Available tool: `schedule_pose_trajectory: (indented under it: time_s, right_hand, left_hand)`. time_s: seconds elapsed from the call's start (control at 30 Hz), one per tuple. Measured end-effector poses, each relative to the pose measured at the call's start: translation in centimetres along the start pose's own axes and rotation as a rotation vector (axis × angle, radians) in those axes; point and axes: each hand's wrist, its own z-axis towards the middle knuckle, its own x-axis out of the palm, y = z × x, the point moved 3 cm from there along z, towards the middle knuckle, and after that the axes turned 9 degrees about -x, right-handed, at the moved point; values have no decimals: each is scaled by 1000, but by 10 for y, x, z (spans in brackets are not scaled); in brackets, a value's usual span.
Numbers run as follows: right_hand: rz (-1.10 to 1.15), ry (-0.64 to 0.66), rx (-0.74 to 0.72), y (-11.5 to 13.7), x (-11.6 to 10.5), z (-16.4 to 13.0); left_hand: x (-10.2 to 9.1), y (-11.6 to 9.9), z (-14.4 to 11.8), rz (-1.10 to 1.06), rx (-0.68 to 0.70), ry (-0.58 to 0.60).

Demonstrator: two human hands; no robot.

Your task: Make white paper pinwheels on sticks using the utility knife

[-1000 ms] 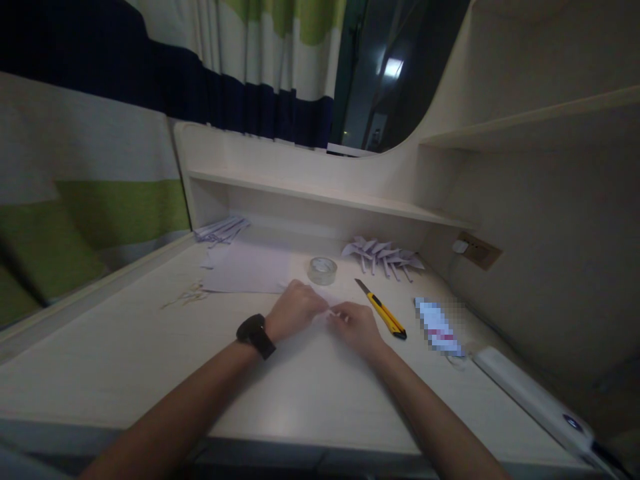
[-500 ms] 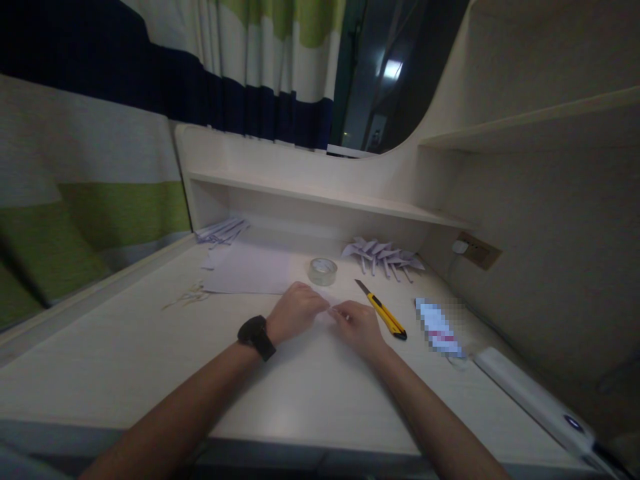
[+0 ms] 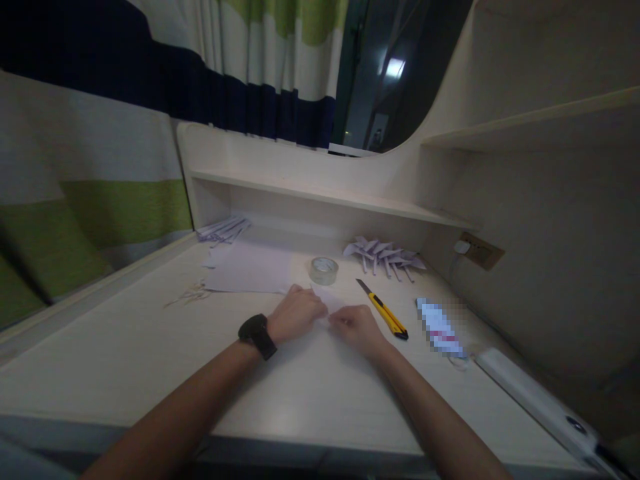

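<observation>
Your left hand [image 3: 296, 312] and right hand [image 3: 356, 326] meet at the middle of the bench [image 3: 125, 353], fingertips almost touching. Between them lies a small piece of white paper [image 3: 327, 301]. Each grip is closed on it: the left pinches its left side and the right pinches its lower right edge, so the paper sits right in the gap between the two grips, with a pointed corner sticking up above your knuckles toward the back edge. The paper rests low on the bench surface. A black watch [image 3: 257, 335] sits on your left wrist.

Just beyond the paper, toward the back edge, stands a roll of clear tape [image 3: 323, 270]. Just right of your right hand lies a yellow utility knife [image 3: 383, 309], blade pointing to the back. Further right is a small white packet [image 3: 440, 328], and near the front right corner a long white device [image 3: 535, 401].

Left of the tape, flat sheets of paper [image 3: 247, 269] lie near your left hand. Thin scraps [image 3: 187, 294] lie toward the left edge. A bundle of folded strips [image 3: 223, 228] sits in the back left corner, and a cluster of folded paper shapes [image 3: 384, 254] sits at the back right, below the shelf [image 3: 325, 194].
</observation>
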Motion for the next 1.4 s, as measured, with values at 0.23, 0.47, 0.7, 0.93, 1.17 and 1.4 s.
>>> schedule_pose_trajectory:
  time_s: [0.23,0.47,0.7,0.93,1.17,1.4]
  right_hand:
    - [-7,106,33,5,2,2]
    - [202,204,74,0,-7,0]
    - [181,155,113,-5,-6,0]
    - [294,230,93,-1,12,3]
    - [423,264,182,-16,-5,-2]
    - [583,131,206,-17,5,0]
  left_hand:
    - [-1,-8,-3,80,81,28]
    - [-6,-7,-2,113,94,46]
    - [0,-5,-2,102,67,63]
    - [-1,-13,-4,86,88,92]
    - [-2,3,-2,134,28,91]
    - [7,6,-2,40,10,107]
